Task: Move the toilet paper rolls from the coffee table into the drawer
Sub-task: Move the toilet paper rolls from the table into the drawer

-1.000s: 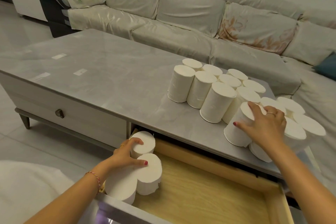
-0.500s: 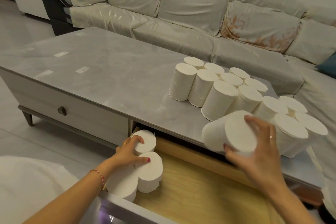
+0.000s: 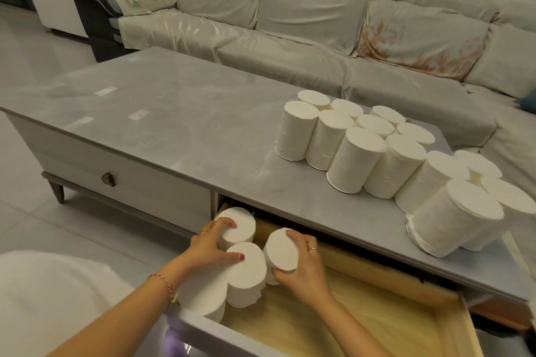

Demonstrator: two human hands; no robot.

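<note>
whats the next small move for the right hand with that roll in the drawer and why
Probably set it down upright and let go. The right hand holds a roll tilted, low in the open drawer, right beside the standing rolls that the left hand steadies. Bare drawer floor lies to its right.
</note>
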